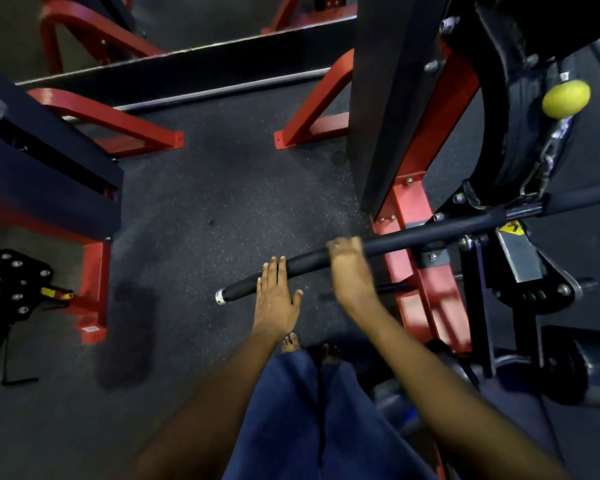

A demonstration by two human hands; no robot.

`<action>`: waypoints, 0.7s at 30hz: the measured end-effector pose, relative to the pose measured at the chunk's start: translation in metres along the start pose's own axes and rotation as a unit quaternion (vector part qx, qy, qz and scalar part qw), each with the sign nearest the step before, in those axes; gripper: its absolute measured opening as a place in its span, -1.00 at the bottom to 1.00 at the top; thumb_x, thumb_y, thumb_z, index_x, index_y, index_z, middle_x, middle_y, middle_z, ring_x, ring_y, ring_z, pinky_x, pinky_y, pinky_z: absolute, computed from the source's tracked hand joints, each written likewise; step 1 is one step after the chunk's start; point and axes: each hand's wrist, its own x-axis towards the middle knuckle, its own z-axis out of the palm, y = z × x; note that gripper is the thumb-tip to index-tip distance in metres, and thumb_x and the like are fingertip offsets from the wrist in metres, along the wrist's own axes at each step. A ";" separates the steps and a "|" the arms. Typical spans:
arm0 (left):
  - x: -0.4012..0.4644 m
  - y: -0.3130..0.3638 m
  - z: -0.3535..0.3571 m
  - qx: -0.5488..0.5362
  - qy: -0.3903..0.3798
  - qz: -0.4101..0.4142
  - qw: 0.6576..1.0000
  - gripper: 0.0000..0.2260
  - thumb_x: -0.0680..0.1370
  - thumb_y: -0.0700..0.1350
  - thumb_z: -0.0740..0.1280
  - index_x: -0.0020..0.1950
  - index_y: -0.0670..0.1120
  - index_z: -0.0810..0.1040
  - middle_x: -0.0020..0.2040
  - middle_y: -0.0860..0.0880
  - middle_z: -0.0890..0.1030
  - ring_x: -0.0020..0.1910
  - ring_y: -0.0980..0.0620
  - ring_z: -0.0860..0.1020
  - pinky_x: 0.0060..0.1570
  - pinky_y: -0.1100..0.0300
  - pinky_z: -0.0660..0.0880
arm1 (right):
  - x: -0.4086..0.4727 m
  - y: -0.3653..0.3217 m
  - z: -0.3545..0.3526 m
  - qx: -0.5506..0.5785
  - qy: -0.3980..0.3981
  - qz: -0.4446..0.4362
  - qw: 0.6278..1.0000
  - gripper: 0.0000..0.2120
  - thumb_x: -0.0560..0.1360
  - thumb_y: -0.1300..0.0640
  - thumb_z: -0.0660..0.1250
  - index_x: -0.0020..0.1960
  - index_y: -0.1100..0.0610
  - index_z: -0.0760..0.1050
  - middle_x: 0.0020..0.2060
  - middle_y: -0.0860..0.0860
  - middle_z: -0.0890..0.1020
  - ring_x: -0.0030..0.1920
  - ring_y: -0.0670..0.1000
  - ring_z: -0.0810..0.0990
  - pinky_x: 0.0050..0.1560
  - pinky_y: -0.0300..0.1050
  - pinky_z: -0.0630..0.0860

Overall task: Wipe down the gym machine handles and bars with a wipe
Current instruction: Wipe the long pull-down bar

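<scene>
Looking down from the head camera, we see a long black bar (378, 245) running from a silver-capped end at the near left up toward the machine on the right. Our right hand (349, 268) is curled over the top of the bar, gripping it partway along; the hand is blurred, so we cannot tell whether a wipe sits under the fingers. Our left hand (276, 294) lies flat with its fingers straight and together, the fingertips touching the padded grip of the bar just left of the right hand, the thumb spread out to the side. No wipe shows in the picture, so we cannot say where it is.

The bar joins a black bracket on the machine, beside a red frame post (420, 265) that stands bolted on the dark speckled floor (201, 209). A yellow warning sticker (511, 228) sits on a grey block just right of the joint. Higher on the right, a yellow knob (565, 98) sticks out from the black housing.

Far across the floor stand more red frame feet (312, 128). On the left is a dark blue padded bench (49, 174) on a red base, and near it a black plate with yellow parts (18, 285).

Below our arms we see blue trousers (312, 410) and bare toes (290, 342) on the floor. We see no containers here.
</scene>
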 end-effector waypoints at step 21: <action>-0.002 -0.010 0.004 -0.033 0.010 0.016 0.999 -0.38 0.63 -0.19 0.18 0.59 -0.16 -0.12 0.60 -0.07 -0.09 0.57 -0.01 -0.15 0.53 0.13 -0.19 | -0.012 0.030 0.008 -0.005 -0.014 -0.111 0.994 -0.82 0.51 0.35 0.20 0.09 0.26 0.47 -0.04 0.16 0.45 -0.06 0.13 0.45 -0.10 0.07 0.48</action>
